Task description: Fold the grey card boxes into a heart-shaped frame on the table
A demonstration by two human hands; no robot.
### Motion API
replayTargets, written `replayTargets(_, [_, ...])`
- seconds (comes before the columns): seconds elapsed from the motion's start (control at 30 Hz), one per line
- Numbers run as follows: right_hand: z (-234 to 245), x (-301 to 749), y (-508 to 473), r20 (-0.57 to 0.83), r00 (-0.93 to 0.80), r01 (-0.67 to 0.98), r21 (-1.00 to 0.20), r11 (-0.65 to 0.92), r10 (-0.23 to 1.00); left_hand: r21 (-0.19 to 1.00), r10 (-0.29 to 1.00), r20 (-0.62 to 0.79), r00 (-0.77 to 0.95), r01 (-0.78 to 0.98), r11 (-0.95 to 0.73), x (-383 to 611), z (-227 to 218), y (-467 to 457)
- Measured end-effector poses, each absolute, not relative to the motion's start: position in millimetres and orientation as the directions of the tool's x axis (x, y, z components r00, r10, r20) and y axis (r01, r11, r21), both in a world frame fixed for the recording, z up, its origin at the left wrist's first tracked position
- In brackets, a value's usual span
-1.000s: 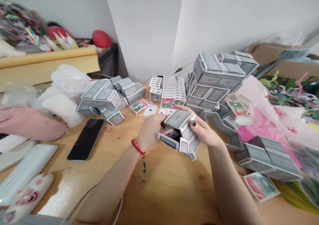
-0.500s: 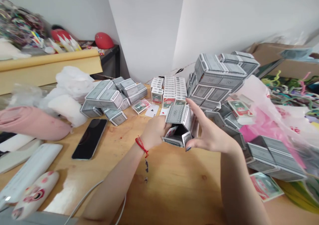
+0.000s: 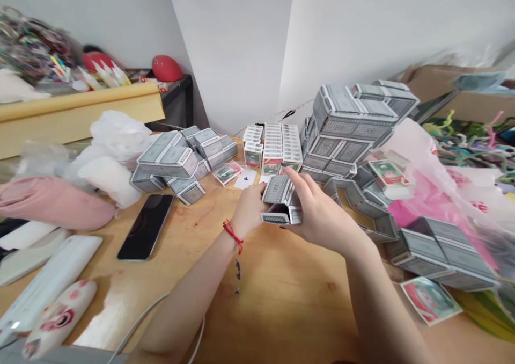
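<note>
I see two hands meeting at the centre of my view around one bundle of grey-backed cards (image 3: 277, 192), held just above the surface. My left hand (image 3: 251, 208), with one red string bracelet (image 3: 233, 234) on its wrist, has its fingers curled shut on the bundle's left end. My right hand (image 3: 317, 213) lies half open over the top and right side, pressing the bundle against the left. At 12 o'clock from the bundle stand three rows of white-edged packs (image 3: 273, 141), with one loose club card (image 3: 245, 179) just before them. I count three heaps of grey packs: one at 10 o'clock (image 3: 181, 160), one tall at 1 o'clock (image 3: 350, 122), one low at 4 o'clock (image 3: 438, 251). One dark phone (image 3: 145, 225) lies flat at 9 o'clock. One pink plastic bag (image 3: 426, 203) sits at 3 o'clock. The surface (image 3: 281, 299) is pale wood, pushed into a white-walled corner.
</note>
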State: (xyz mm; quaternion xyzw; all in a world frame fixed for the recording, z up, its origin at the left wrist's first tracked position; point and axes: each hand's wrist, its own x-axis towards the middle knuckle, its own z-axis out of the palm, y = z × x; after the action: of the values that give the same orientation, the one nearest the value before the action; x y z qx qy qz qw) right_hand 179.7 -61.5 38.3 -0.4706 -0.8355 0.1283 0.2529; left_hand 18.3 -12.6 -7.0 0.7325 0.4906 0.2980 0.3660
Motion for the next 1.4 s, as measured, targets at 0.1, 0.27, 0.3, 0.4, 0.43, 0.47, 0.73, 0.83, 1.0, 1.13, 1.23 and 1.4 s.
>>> replayTargets(0.1, [35,181,-61,0.288,-0.419,0.724,-0.466,0.508,0.861,0.899,0.911,0.127,0.393,0.342,-0.272,21,-13,-11])
replayTargets(0.27, [34,188,-58,0.233,-0.446,0.701,-0.509,0.499,0.864,0.955,0.838,0.196,0.51,0.093,-0.28,29,-23,-13])
replayTargets(0.3, [34,189,-57,0.225,-0.452,0.696,-0.516,0.499,0.863,0.954,0.838,0.204,0.505,0.09,-0.286,29,-25,-13])
replayTargets(0.4, [36,189,-57,0.214,-0.47,0.679,-0.532,0.506,0.856,0.941,0.859,0.223,0.461,0.128,-0.313,29,-32,-12])
replayTargets(0.43, [37,188,-57,0.216,-0.475,0.674,-0.535,0.51,0.853,0.936,0.868,0.221,0.445,0.155,-0.317,29,-33,-12])
replayTargets(0.47, [37,187,-57,0.221,-0.476,0.669,-0.538,0.514,0.851,0.928,0.875,0.217,0.433,0.185,-0.322,28,-33,-12])
replayTargets(0.73, [36,190,-53,0.2,-0.472,0.643,-0.588,0.49,0.859,0.862,0.84,0.228,0.493,0.298,-0.409,17,-19,-13])
replayTargets(0.83, [36,194,-52,0.182,-0.471,0.643,-0.599,0.477,0.863,0.879,0.844,0.168,0.509,0.311,-0.362,16,-14,-12])
replayTargets(1.0, [32,202,-49,0.232,-0.416,0.579,-0.678,0.453,0.879,0.956,0.823,0.071,0.563,0.197,-0.217,12,-4,-10])
replayTargets(1.13, [27,208,-44,0.243,-0.345,0.502,-0.769,0.397,0.907,0.969,0.813,0.067,0.579,0.157,-0.192,5,-4,-5])
replayTargets(1.23, [24,208,-43,0.233,-0.317,0.476,-0.799,0.367,0.919,0.965,0.847,0.109,0.52,0.149,-0.216,1,-12,-1])
replayTargets(1.4, [27,202,-45,0.321,-0.309,0.515,-0.735,0.441,0.895,0.975,0.84,0.083,0.537,0.128,-0.179,2,-21,0])
